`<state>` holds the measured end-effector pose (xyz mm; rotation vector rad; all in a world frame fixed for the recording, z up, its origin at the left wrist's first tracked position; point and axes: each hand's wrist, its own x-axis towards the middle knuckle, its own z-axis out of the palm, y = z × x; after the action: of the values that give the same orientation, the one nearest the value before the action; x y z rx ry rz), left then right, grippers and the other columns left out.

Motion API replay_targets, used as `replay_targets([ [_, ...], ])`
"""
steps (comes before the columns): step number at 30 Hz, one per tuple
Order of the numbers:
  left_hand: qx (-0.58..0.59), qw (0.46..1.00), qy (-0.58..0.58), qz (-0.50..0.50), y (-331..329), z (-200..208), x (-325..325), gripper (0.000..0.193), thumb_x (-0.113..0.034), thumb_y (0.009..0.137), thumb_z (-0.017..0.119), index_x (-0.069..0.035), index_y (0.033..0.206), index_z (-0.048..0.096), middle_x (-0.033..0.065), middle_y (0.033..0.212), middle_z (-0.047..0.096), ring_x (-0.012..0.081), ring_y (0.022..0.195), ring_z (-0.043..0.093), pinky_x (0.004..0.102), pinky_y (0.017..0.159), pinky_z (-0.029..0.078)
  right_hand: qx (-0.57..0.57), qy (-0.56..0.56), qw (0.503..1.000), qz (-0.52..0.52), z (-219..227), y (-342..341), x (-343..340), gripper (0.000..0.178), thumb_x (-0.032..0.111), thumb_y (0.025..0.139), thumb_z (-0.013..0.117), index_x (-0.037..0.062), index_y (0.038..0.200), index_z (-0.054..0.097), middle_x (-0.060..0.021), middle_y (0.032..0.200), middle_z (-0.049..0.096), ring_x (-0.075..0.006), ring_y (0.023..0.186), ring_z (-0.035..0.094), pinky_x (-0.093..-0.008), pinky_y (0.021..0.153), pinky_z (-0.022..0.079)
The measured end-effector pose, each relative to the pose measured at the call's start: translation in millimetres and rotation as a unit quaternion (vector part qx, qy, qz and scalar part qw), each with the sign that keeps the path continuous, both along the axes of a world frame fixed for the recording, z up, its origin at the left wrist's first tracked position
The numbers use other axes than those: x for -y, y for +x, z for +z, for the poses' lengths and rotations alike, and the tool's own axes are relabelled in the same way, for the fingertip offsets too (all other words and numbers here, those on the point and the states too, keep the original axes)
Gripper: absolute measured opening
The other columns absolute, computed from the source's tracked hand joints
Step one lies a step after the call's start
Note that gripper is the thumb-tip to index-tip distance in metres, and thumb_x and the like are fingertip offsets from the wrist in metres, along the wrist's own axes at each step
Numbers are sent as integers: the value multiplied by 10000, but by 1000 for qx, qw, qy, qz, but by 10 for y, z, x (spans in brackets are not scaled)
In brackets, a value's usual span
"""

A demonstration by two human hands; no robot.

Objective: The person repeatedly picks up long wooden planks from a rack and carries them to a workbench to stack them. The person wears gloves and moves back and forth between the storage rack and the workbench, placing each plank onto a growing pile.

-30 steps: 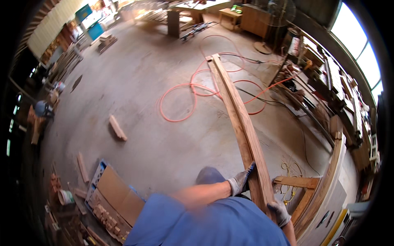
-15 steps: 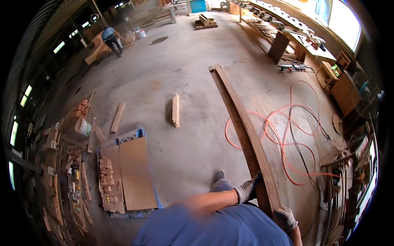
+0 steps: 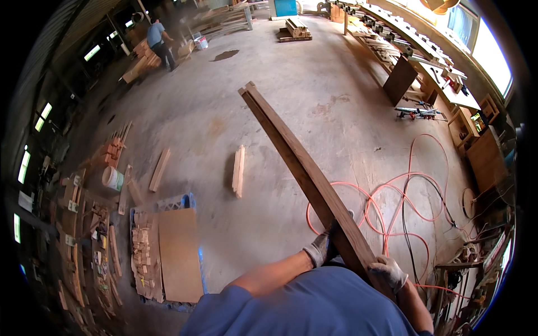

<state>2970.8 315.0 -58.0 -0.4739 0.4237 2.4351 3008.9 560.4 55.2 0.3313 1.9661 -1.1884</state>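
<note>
A long brown wooden beam (image 3: 309, 178), with a lengthwise step or seam down its face, slants from my body toward the far left, held up off the floor. My left hand (image 3: 321, 247), in a grey work glove, is closed on the beam's left edge, its fingertips hidden behind the wood. Lower down, near the close end, my right hand (image 3: 389, 272) wraps round the right edge in a pale glove. The beam's nearest end is hidden against my blue shirt (image 3: 302, 305).
A wood bundle (image 3: 239, 171) lies left of the beam. A brown sheet (image 3: 180, 255) and wood offcuts (image 3: 144, 246) rest on a blue pallet (image 3: 188, 201). Red hose (image 3: 374, 207) loops across the floor at right. A person (image 3: 159, 45) bends by lumber (image 3: 140, 67). A workbench (image 3: 448, 84) lines the right.
The beam's far end has swung left, and both hands have moved with it, still gripping. My view has shifted slightly. The person at far left stands more upright.
</note>
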Motion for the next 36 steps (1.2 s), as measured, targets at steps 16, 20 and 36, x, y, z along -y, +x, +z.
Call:
replay_targets([
  [16, 121, 987, 9, 109, -3318, -345, -656, 616, -590, 952, 640, -176, 1399, 549, 61, 1333, 638, 247, 1253, 571, 431, 1127, 437, 30, -30, 997, 71, 65, -3739, -671, 550, 412, 866, 757, -54, 1151, 687, -117, 1005, 704, -177, 917, 646, -335, 805, 506],
  [20, 192, 978, 50, 58, -4194, 116, -503, 655, -595, 945, 644, -180, 1437, 521, 48, 1389, 614, 262, 1305, 535, 444, 1163, 397, 17, -50, 997, 50, -162, -4521, -715, 570, 429, 857, 758, -57, 1147, 687, -118, 1002, 708, -180, 907, 649, -333, 801, 509],
  [36, 46, 997, -44, -49, -7579, 25, -354, 839, -692, 881, 643, -120, 1475, 489, 89, 1484, 540, 269, 1357, 498, 426, 1177, 385, 2, -92, 993, -68, 153, -7285, -262, 609, 393, 816, 772, -69, 1198, 664, -121, 1026, 704, -191, 928, 651, -338, 822, 518],
])
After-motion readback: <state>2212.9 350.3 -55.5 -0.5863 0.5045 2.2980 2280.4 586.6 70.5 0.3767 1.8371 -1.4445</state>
